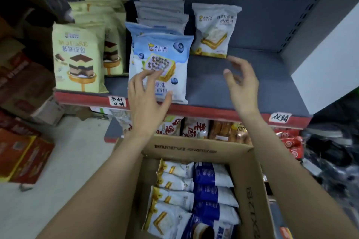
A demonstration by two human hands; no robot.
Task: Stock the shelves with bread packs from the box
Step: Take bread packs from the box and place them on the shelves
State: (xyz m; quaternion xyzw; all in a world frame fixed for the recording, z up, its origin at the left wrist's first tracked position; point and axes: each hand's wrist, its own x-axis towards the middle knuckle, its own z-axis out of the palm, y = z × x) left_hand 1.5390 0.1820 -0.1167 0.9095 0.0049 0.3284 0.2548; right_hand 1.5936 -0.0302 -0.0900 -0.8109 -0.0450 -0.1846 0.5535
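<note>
While my L hand (146,101) rests spread fingers on the blue bread pack (161,64), thumb at its lower edge, nothing's gripped. R hand (241,81) hovers open over the shelf (223,87), holding nothing.

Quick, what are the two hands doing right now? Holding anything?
Left hand: open, fingers resting on the front blue bread pack on the shelf.
Right hand: open, loosely curled, holding nothing.

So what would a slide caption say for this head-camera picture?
Left hand touches a blue bread pack on the shelf; right hand hovers open above the box.
</note>
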